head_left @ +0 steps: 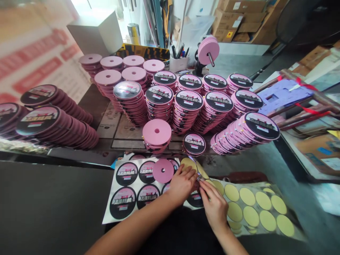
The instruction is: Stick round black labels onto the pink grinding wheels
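A white sheet of round black-and-pink stickers (123,203) lies in front of me. My left hand (182,185) rests over it, fingers stretched out and lying flat. Close beside its fingertips, my right hand (214,203) is closed in a pinch near the sheet's right side; what it grips is small and partly hidden. A bare pink spool (158,171) sits on the stickers left of my left hand. To the right spreads backing sheet with yellow circles (247,197). Just beyond my hands stands a short stack topped by a labelled spool (194,144).
Tall stacks of labelled pink spools (188,100) fill the table's far side, with plain-topped stacks (108,77) behind. More stacks (39,120) lean at left. A pen cup (178,64) and a spool holder (208,53) stand at the back. Cardboard boxes (225,24) are piled beyond.
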A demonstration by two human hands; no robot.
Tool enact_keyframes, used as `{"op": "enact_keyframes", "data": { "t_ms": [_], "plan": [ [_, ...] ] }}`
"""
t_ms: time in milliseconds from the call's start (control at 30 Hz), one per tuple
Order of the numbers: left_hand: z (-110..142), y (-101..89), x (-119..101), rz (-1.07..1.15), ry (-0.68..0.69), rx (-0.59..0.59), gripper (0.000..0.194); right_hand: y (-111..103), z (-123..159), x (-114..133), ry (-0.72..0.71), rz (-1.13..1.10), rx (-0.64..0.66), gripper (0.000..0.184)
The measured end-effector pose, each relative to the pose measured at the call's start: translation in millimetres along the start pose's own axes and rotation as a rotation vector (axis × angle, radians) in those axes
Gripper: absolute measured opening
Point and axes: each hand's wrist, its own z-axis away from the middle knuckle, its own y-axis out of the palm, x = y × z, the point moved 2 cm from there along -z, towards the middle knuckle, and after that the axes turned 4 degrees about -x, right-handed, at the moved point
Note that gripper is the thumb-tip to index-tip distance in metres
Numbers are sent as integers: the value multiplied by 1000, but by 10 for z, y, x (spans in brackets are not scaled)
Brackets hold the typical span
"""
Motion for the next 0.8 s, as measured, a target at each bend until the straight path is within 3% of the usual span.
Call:
{"op": "enact_keyframes", "data": {
  "t_ms": [100,200,333,433,500,633,733,800],
  "plan": [
    [-7,-107,-59,17,-9,-9,37,-20,-5,31,-8,-16,8,22],
    [103,-356,-51,78,-48,-93,33,-66,-27,77,31,-74,35,23],
    [474,-640,212,55,-293,-264,49,-151,-38,100,149,-178,170,24],
    [702,-608,430,4,-366,-179,67,-234,-39,137,181,-243,326,24],
    [763,-532,518,-17,-343,-150,62,-327,-59,223,128,-259,455,23],
    [761,-490,594,24,-304,-206,51,-640,-191,518,-98,-256,683,14],
    [770,-621,612,204,-355,-297,44,-907,-387,680,-198,-280,611,11],
    [791,-744,606,407,-472,-394,39,-1009,-538,709,-148,-326,485,9]
  ]
}}
